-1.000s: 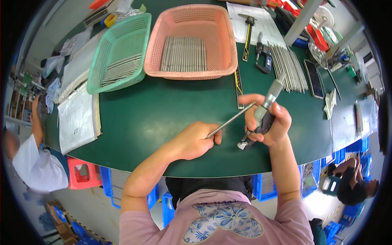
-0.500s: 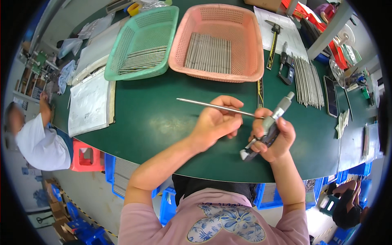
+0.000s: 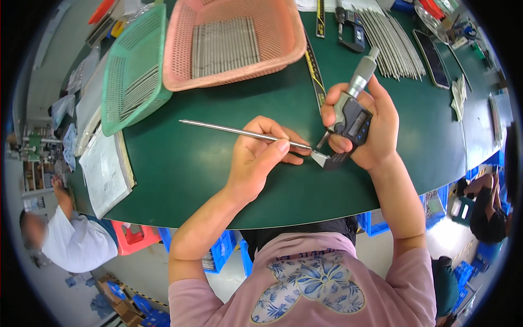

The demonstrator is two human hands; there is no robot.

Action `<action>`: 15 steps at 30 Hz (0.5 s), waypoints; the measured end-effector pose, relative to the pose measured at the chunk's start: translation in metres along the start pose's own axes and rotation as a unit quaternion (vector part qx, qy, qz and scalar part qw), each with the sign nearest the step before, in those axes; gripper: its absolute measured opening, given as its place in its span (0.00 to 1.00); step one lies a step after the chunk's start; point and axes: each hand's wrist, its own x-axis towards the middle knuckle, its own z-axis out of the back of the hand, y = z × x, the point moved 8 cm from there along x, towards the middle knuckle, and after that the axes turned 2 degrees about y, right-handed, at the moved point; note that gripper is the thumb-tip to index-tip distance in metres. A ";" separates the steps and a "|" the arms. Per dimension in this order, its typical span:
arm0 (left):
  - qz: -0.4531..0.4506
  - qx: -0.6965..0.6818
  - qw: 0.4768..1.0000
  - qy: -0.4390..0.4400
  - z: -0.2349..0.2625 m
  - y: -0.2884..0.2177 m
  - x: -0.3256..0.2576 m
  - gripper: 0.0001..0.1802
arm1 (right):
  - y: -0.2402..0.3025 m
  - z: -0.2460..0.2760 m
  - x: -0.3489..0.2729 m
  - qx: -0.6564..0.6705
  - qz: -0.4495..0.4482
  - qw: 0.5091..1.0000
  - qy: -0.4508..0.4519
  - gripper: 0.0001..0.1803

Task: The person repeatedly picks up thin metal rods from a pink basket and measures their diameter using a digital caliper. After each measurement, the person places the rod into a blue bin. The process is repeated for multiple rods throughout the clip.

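Note:
Between the thumb and fingers of my left hand [image 3: 259, 155] is a thin metal rod [image 3: 218, 128], its long end pointing left. The rod's right end lies at the jaw of a digital micrometer [image 3: 351, 117]; whether both measuring faces touch it I cannot tell. My right hand [image 3: 378, 122] is closed around the micrometer, whose thimble points up and away and whose small display faces me. Many similar rods [image 3: 226, 48] lie side by side in the pink basket [image 3: 234, 80]. More rods [image 3: 140, 92] rest in the green basket [image 3: 111, 124] to its left.
A row of rods [image 3: 389, 43], a second micrometer [image 3: 351, 32] and a phone [image 3: 432, 59] lie at the right back of the green table [image 3: 190, 180]. A steel-and-yellow ruler [image 3: 315, 71] sits beside the pink basket. Papers [image 3: 106, 171] lie left; a seated person [image 3: 79, 240] is beyond.
The micrometer has turned so its display faces me, and its jaw has come to the rod's right end. My left hand has shifted its grip on the rod. The whole view has swung.

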 end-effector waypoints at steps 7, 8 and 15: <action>0.022 0.004 1.000 0.017 -0.009 0.004 -0.003 0.07 | -0.005 -0.004 -0.002 -0.029 -0.015 0.999 -0.003 0.33; 0.029 0.006 0.999 0.020 -0.010 0.005 -0.003 0.07 | -0.006 -0.004 -0.001 -0.021 -0.023 1.000 0.005 0.34; 0.048 -0.008 0.998 0.026 -0.011 0.007 -0.005 0.08 | -0.009 -0.005 -0.001 -0.015 -0.023 1.000 0.015 0.34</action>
